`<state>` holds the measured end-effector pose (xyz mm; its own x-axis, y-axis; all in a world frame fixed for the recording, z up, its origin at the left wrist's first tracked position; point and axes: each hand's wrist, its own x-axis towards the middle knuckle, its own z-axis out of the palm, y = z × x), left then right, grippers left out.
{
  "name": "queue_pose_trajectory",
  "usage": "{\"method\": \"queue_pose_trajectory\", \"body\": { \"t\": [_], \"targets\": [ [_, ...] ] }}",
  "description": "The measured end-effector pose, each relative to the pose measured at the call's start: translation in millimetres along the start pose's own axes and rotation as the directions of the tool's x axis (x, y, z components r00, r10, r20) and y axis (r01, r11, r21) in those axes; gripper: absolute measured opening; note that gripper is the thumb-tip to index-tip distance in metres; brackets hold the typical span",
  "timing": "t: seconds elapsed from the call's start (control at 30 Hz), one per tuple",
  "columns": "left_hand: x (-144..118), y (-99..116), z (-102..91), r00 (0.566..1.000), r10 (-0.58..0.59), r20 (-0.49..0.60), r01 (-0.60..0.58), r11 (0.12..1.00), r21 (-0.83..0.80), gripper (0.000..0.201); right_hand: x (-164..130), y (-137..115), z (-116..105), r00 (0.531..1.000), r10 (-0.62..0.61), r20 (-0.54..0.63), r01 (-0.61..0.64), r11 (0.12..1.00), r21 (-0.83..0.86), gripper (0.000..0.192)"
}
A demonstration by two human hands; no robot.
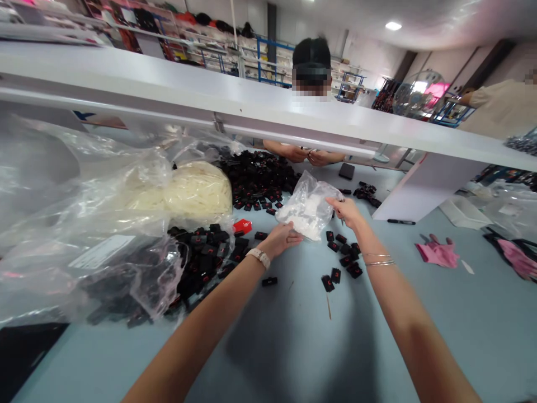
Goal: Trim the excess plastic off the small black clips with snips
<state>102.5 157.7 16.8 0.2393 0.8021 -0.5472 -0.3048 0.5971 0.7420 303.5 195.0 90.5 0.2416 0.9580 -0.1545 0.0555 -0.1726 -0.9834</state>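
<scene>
A clear plastic bag of small white pieces lies tilted on the table between my two hands. My left hand grips its near left edge, thumb on top and fingers curled below. At the bag's right edge, my right hand pinches the plastic; a thin metal tool seems to stick out under its fingers, too small to name. Small black plastic pieces with red marks lie loose below my right hand. A single black piece rests near my left wrist.
A large heap of black pieces lies at the back. Big clear bags fill the left, one with pale yellow strips. A white shelf crosses above the table. Opposite, a co-worker's hands handle something small. Pink gloves lie right.
</scene>
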Motion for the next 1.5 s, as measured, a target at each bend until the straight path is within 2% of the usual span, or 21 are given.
{"method": "queue_pose_trajectory", "body": {
  "t": [0.13,0.27,0.4,0.7,0.83,0.93,1.03,1.13,1.23,1.3,1.4,1.47,1.5],
  "targets": [
    [-3,0,-1.5,0.999,0.028,0.016,-0.028,1.000,0.013,0.026,-2,-8,-2,0.986,-0.157,0.057,0.160,0.986,-0.048,0.034],
    [-1,-2,-4.2,0.999,0.047,0.025,-0.047,0.999,0.012,0.042,-2,-11,-7,0.964,-0.268,0.005,0.267,0.960,-0.082,0.027],
    [1,-5,-6.4,0.998,0.061,0.029,-0.061,0.998,0.011,0.055,1,-5,-10,0.959,-0.282,-0.013,0.279,0.952,-0.128,0.028],
    [-5,-7,-5.1,0.995,0.096,0.009,-0.097,0.994,0.041,0.056,-3,2,-9,0.963,-0.258,-0.077,0.254,0.966,-0.055,0.029],
    [-9,-10,-0.9,0.991,0.133,-0.008,-0.131,0.984,0.122,0.052,-5,-5,-11,0.948,-0.295,-0.123,0.297,0.955,-0.003,0.031],
    [-11,-10,0.7,0.981,0.191,-0.032,-0.177,0.953,0.246,0.043,-9,-11,-24,0.919,-0.338,-0.202,0.354,0.934,0.045,0.026],
    [-9,-2,-5.3,0.951,0.297,-0.081,-0.234,0.868,0.439,0.032,-16,-17,-52,0.867,-0.393,-0.307,0.433,0.899,0.072,0.024],
    [-1,16,-20.3,0.883,0.451,-0.130,-0.273,0.717,0.641,0.027,-26,-19,-93,0.800,-0.425,-0.423,0.496,0.866,0.068,0.029],
    [7,33,-36.4,0.818,0.565,-0.108,-0.275,0.549,0.789,0.020,-37,-17,-138,0.739,-0.408,-0.536,0.504,0.863,0.038,0.034],
    [11,40,-42.7,0.800,0.596,-0.064,-0.258,0.439,0.861,0.019,-44,-10,-165,0.691,-0.387,-0.610,0.509,0.860,0.030,0.039],
    [17,41,-43.6,0.787,0.617,-0.014,-0.209,0.288,0.934,0.021,-50,9,-195,0.639,-0.354,-0.683,0.461,0.887,-0.028,0.033],
    [21,38,-40.4,0.776,0.630,0.004,-0.176,0.211,0.962,0.024,-49,27,-209,0.633,-0.318,-0.706,0.365,0.927,-0.090,0.029],
    [23,36,-38.3,0.771,0.637,0.011,-0.163,0.180,0.970,0.026,-48,37,-214,0.654,-0.311,-0.689,0.304,0.943,-0.136,0.029]
  ]
}}
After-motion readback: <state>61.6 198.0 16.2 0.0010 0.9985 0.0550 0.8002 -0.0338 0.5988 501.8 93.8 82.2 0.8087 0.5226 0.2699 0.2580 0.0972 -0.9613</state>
